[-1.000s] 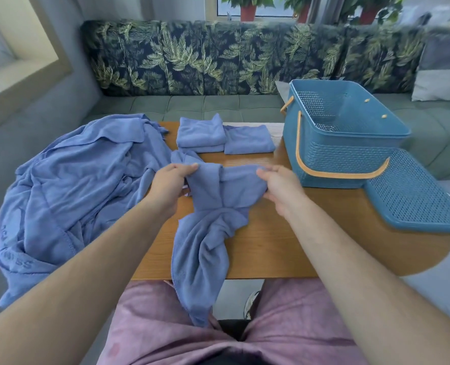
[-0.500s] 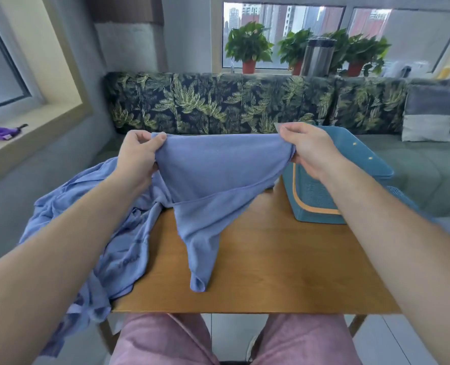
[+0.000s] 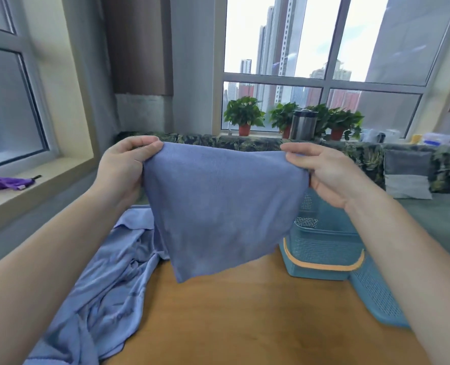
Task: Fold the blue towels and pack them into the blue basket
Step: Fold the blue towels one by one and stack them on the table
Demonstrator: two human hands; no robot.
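Forearms bare to frame edge (L hand (image 3: 121,171), R hand (image 3: 332,177) likewise).

Blue towel (image 3: 218,206) hanging open — blue basket (image 3: 324,248) behind, on table

Two hands (image 3: 121,172) (image 3: 332,177), one raised towel (image 3: 218,206); one basket (image 3: 321,248), three plants (image 3: 245,111) (image 3: 284,118) (image 3: 341,122)

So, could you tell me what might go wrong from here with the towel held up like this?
1. The left hand and right hand pinch the towel only at its top corners; one could slip and the towel sag crooked.
2. Its left edge hangs close to the unfolded pile, so laying it down may catch that pile.
3. The basket lid lies at the table edge beside the right forearm and could be knocked off.
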